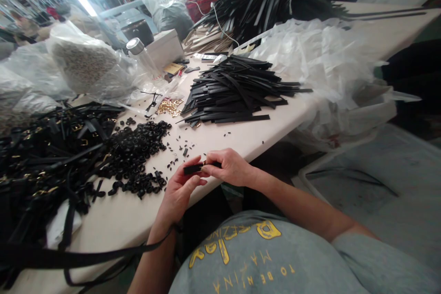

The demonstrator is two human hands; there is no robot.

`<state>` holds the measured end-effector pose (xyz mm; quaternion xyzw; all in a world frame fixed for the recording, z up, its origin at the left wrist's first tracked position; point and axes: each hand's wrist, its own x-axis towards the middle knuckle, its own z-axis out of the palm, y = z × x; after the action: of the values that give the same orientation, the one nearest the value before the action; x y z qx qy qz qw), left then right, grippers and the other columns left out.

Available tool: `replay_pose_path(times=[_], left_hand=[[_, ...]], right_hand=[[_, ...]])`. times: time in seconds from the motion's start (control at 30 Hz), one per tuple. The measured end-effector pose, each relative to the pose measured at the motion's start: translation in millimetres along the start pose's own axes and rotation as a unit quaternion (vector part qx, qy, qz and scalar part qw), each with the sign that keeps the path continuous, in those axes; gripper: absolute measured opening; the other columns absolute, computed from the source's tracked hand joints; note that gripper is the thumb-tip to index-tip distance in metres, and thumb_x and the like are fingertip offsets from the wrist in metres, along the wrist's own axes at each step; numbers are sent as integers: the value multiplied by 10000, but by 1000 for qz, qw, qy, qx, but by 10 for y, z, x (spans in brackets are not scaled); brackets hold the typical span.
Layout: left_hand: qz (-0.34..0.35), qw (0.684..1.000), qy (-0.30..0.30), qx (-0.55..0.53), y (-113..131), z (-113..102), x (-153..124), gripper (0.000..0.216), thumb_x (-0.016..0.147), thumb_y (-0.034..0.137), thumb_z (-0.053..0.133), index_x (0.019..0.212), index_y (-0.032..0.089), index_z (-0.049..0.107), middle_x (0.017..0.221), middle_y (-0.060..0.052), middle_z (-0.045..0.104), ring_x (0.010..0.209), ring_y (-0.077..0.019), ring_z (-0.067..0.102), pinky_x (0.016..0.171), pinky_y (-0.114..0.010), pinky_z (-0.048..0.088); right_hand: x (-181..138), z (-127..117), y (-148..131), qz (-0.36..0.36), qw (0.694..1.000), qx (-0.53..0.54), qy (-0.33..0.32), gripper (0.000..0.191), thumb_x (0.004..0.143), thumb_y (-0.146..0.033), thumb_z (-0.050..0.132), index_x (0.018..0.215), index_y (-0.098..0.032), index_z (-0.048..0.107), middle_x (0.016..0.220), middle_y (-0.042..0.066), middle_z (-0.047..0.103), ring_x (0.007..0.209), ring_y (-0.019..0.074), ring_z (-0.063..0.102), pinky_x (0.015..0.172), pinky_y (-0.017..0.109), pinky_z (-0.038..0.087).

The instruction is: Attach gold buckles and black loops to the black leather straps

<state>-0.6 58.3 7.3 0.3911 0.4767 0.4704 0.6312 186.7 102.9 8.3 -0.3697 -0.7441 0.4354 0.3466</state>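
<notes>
Above the table's front edge, both hands grip one short black strap (192,169) with a small gold-coloured fitting between them. My left hand (181,188) has its fingers under the strap's left end and its thumb near the fitting. Pinched around the strap's other end is my right hand (228,166), its fingertips against the fitting. A long black strap (103,257) crosses my left forearm and trails off to the left. Closest to my left hand lies a heap of small black loops (138,147); tiny black scraps are scattered beside it.
A stack of black strips (234,89) lies ahead, with gold buckles (170,107) beside it. Straps with gold buckles pile up (44,156) at left. Plastic bags (82,59) stand behind. Clear plastic sheeting (327,64) hangs over the right edge, near a pale bin (303,174).
</notes>
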Motion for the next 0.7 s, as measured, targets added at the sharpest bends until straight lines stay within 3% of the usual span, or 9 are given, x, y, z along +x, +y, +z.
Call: replay_pose_path(times=[0.13,0.27,0.4,0.47,0.57,0.7], left_hand=[[13,1000,6,9,-51,-16,-21,342,775,343,789,1082,202,742,983,-64,752,722,-128,689,744,-259,584],[66,997,27,13,-101,-21,-31,362,842,333,724,1190,237,704,987,-62,759,785,-155,713,772,-289,590],[89,995,53,10,-108,-11,-6,260,825,324,741,1067,229,743,871,-38,757,702,-140,698,699,-259,584],[84,995,55,25,-99,-22,9,263,799,295,766,1054,235,744,1013,-53,754,762,-142,697,692,-241,578],[34,998,13,41,-76,-65,27,352,815,320,750,1158,250,718,1223,-82,699,839,-154,693,728,-256,579],[0,997,-23,73,-41,-131,55,295,810,357,753,1053,190,759,1005,-84,753,726,-146,679,735,-281,570]], right_hand=[[-7,4,3,-16,1000,17,0,175,864,-228,636,710,-150,608,651,-31,584,597,86,488,587,209,336],[-8,19,9,-15,999,34,19,207,870,-261,625,697,-149,602,623,-38,540,579,84,460,572,212,329],[-5,31,-3,-15,999,51,10,202,872,-264,623,708,-148,602,636,-36,542,585,84,457,575,211,333],[-6,27,-16,-19,998,59,-1,221,876,-279,623,701,-150,588,628,-40,526,578,83,442,569,210,331],[-11,12,-20,-32,997,69,-19,225,877,-282,617,699,-151,576,624,-43,515,574,83,433,565,207,335],[-18,4,5,-20,997,59,-36,194,874,-281,623,735,-145,615,637,-33,551,586,88,464,570,207,342]])
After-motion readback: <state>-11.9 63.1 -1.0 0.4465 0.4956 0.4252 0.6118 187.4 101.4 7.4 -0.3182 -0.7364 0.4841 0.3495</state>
